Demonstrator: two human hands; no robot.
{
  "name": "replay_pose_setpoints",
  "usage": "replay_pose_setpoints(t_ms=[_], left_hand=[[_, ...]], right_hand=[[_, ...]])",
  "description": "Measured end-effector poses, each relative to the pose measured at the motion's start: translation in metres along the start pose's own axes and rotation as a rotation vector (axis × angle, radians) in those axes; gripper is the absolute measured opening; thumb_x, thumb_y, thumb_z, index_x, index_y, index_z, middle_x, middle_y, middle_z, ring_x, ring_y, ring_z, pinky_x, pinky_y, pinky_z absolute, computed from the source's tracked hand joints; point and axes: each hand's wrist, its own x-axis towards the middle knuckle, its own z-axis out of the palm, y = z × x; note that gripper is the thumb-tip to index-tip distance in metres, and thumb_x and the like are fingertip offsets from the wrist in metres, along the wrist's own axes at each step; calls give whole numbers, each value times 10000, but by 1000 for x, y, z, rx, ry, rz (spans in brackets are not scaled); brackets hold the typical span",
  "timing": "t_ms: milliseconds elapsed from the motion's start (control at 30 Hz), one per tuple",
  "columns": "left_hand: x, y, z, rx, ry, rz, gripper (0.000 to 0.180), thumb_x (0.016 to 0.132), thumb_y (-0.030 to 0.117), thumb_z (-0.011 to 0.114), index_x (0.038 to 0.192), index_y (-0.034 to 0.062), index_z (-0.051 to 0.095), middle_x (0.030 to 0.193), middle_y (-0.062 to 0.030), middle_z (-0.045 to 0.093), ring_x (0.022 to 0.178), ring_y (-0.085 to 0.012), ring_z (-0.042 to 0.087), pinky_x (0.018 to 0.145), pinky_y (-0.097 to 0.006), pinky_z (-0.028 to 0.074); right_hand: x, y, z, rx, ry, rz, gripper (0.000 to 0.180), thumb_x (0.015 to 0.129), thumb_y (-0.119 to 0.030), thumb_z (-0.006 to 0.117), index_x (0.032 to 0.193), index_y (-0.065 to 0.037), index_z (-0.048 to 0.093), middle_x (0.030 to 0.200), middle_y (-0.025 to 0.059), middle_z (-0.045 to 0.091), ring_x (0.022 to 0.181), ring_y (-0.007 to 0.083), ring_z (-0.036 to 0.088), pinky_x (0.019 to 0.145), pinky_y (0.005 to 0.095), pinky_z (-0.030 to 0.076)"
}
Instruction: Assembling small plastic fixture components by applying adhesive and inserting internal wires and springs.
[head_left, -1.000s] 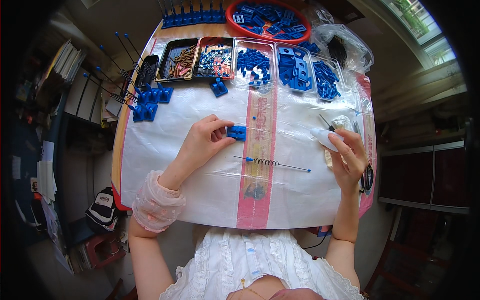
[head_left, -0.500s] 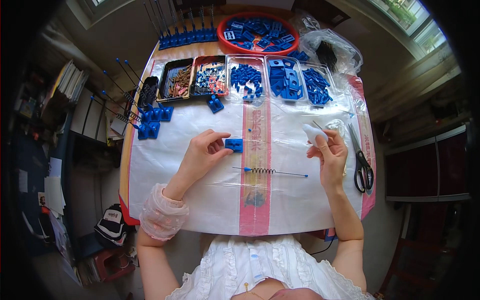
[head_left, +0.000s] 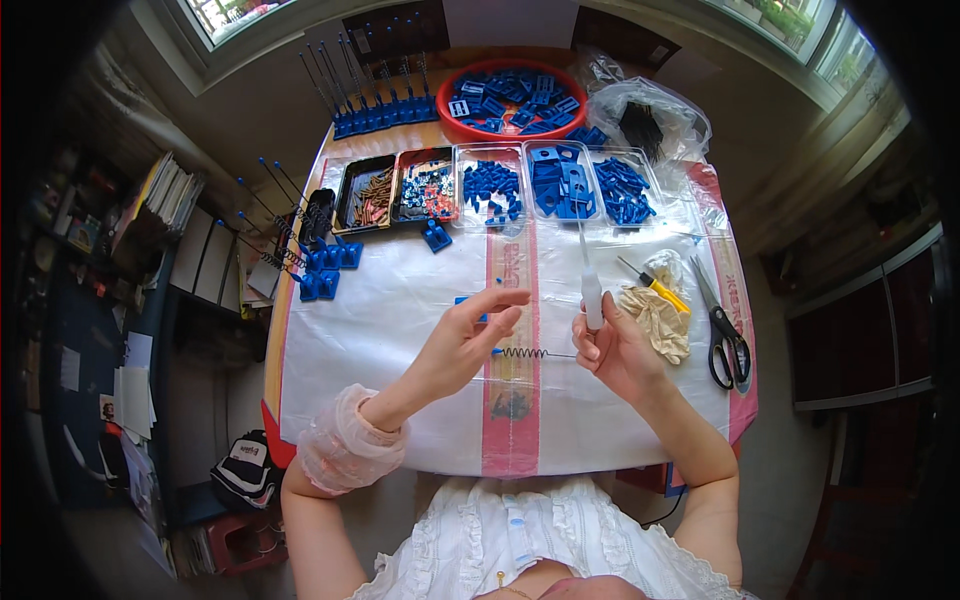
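Observation:
My right hand (head_left: 622,350) is closed round the white handle of a screwdriver (head_left: 591,295), whose thin metal shaft points away from me. My left hand (head_left: 470,335) hovers over the mat with fingers apart and nothing in them. It partly hides a small blue plastic block (head_left: 460,301). Between the hands lies a black coil-spring rod (head_left: 525,353) with a blue cone at one end; its right end is hidden by my right hand. A tiny blue bit (head_left: 499,281) rests farther off on the mat.
Across the back stand trays of brown screws (head_left: 372,200), small metal nuts (head_left: 427,180) and blue parts (head_left: 490,185), before a red basin (head_left: 445,120). At right lie scissors (head_left: 727,345), a yellow-handled screwdriver (head_left: 668,294) and a beige glove (head_left: 655,325). Assembled blue stands (head_left: 325,270) sit left.
My left hand has left the blue block and moved right, its fingers opening. My right hand has shifted left and turned the screwdriver so its shaft points away. The view has tilted slightly.

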Motion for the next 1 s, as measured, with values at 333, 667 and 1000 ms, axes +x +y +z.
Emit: replay_pose_setpoints(t_ms=[333, 667, 1000], left_hand=[[28, 5, 68, -455, 3, -56, 397, 1159, 306, 408, 1318, -10, 587, 1218, -148, 707, 1038, -170, 691, 920, -277, 547], [8, -16, 22, -471, 53, -100, 408, 1157, 318, 386, 1287, -7, 597, 949, -65, 665, 884, -166, 672, 861, -343, 561], [7, -26, 13, -518, 86, -185, 425, 1156, 353, 369, 1226, -2, 591, 806, -28, 554, 728, -127, 569, 668, -294, 528]], right_hand=[[-4, 19, 20, -294, -56, -30, 474, 1145, -482, 349, 1390, -85, 433, 984, 92, 688, 758, 181, 677, 636, 307, 550], [-80, -118, -6, -1890, 764, -378, 154, 950, -99, 626, 1005, 29, 692, 922, 252, 701, 928, 432, 687, 842, 487, 535], [-126, -95, -108, -2006, 1034, -33, 447, 879, -153, 718, 1236, 33, 525, 1248, 249, 623, 1169, 432, 604, 976, 520, 499]])
